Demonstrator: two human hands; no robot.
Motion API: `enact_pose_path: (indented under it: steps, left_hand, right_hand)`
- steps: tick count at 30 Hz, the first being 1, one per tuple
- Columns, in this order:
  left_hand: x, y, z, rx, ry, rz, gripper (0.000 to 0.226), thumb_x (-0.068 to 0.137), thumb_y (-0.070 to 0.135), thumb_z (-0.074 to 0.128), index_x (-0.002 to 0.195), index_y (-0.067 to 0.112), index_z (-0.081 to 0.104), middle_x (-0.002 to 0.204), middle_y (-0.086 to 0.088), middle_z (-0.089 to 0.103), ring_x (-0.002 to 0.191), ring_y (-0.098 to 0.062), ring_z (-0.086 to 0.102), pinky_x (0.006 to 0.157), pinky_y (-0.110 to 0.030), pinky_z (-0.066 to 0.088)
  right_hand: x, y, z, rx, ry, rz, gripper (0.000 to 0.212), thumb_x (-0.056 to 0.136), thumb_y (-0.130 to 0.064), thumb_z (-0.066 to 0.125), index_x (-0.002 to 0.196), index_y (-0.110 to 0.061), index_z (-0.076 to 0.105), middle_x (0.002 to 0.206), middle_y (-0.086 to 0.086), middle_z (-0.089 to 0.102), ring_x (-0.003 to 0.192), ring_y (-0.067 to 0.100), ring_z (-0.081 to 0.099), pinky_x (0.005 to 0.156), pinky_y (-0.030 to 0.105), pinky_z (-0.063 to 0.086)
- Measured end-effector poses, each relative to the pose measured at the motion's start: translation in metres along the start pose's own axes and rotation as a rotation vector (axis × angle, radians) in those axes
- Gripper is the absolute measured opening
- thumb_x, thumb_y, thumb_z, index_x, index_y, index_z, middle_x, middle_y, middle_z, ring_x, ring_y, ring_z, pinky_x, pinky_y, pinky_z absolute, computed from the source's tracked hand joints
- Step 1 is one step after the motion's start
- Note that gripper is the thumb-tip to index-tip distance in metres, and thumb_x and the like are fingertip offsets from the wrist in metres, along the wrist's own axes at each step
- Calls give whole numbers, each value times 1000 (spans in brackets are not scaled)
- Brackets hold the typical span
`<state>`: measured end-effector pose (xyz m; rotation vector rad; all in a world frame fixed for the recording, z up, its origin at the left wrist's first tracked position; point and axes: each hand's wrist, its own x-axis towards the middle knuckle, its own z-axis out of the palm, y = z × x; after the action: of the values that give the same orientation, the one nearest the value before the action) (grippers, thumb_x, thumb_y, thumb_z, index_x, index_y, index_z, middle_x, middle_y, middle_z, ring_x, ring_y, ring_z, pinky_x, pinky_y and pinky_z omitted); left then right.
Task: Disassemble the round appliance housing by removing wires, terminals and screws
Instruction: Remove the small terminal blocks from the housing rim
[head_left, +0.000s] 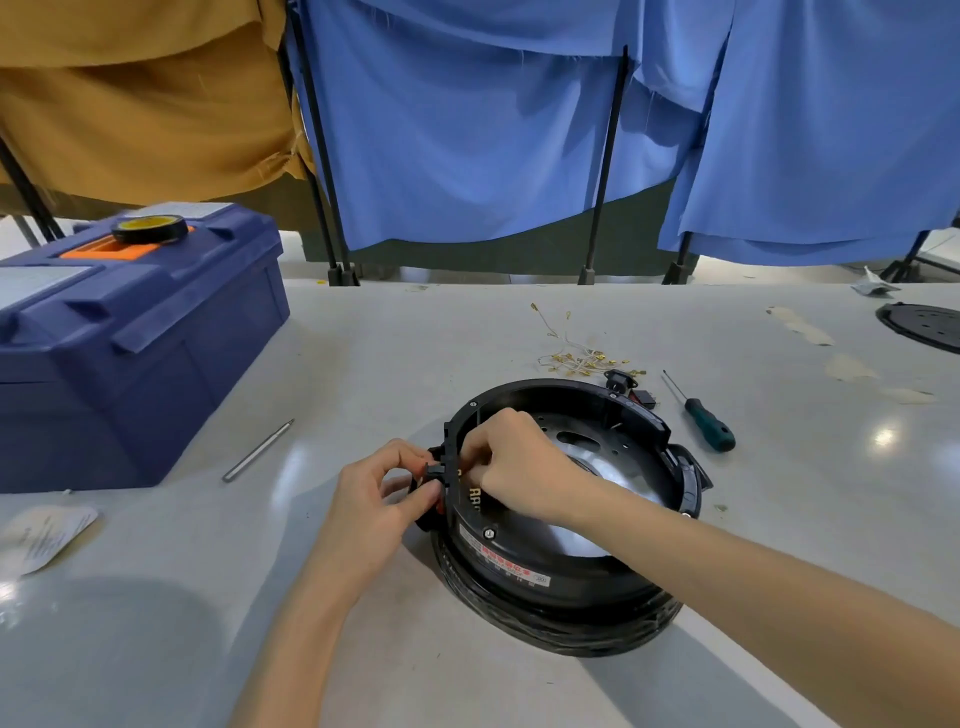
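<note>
Housing (561, 571): glossy black plastic, shiny metal plate inside. Worktop (467, 332): smooth, semi-gloss grey. Curtains (467, 145): matt cloth.

The housing (566, 519) sits on the table (374, 358) near the front. Left of it lies a rod (258, 450), then a toolbox (130, 338) with a tape roll (150, 228) on top. Behind it lie loose wires (576, 358); a screwdriver (701, 415) lies behind to its right. A disc (924, 327) lies at the far right edge.
</note>
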<state>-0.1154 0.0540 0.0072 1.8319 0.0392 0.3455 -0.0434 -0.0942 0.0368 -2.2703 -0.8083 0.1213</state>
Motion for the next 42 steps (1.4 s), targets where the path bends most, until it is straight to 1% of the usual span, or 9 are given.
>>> enact_pose_path:
  steps: [3,8,15,18,22,27,32,37,42]
  left_hand:
    - [1,1,-1,-10,14,-19,9,80,-11,65,78,-5,60,90,-9,67,89,-23,63,87,-28,49]
    - [2,3,-7,-94,64,-18,14,81,-13,62,81,0,66,81,-6,70,79,-16,66,74,-13,50]
    - [11,26,8,-142,164,112,17,83,-3,65,84,14,69,85,-1,68,81,-17,65,79,-26,50]
    - [17,35,21,-108,180,109,19,84,11,69,87,30,71,90,4,70,86,-15,68,78,-27,51]
    - [20,31,31,47,159,87,40,79,42,66,118,37,63,117,18,62,112,0,56,94,-23,41]
    - [22,15,35,-40,135,-73,49,77,7,76,117,32,64,117,18,64,119,-8,54,104,-26,36]
    - [24,14,36,-101,159,-65,48,76,-8,69,100,33,72,118,6,67,117,-8,57,106,-37,42]
    - [23,10,37,-95,155,-48,50,76,-9,66,103,33,71,124,5,64,120,-5,54,107,-32,39]
    - [25,7,36,-64,149,-34,51,75,-7,67,105,35,71,124,9,64,120,3,52,98,-16,36]
  right_hand:
    - [-2,-3,-5,42,7,14,14,72,0,68,72,-11,76,56,-12,60,53,2,52,56,15,41]
    - [-4,0,-11,101,60,63,13,80,-5,72,73,-16,71,57,-10,60,48,-2,50,56,16,43]
    - [-9,-13,-21,448,177,-73,9,80,-17,77,89,-14,75,78,7,74,69,16,68,71,28,56]
    - [-10,-10,-31,531,254,-70,12,84,-3,70,90,-11,76,78,8,75,74,25,71,72,29,59]
    - [-11,10,-61,498,457,13,18,86,-1,67,80,-18,72,61,-3,71,52,10,64,52,16,48]
    - [-8,75,-113,452,723,342,8,85,-4,69,81,-11,68,66,8,71,49,15,64,42,17,43]
    - [-6,141,-129,255,686,663,12,89,-1,61,86,-4,73,79,15,69,55,20,61,52,26,43]
    - [4,156,-127,26,595,732,15,84,2,58,92,7,70,90,25,71,74,39,69,68,43,55]
    - [10,152,-123,-73,544,756,16,87,0,55,88,-4,71,67,16,71,75,34,70,78,44,57]
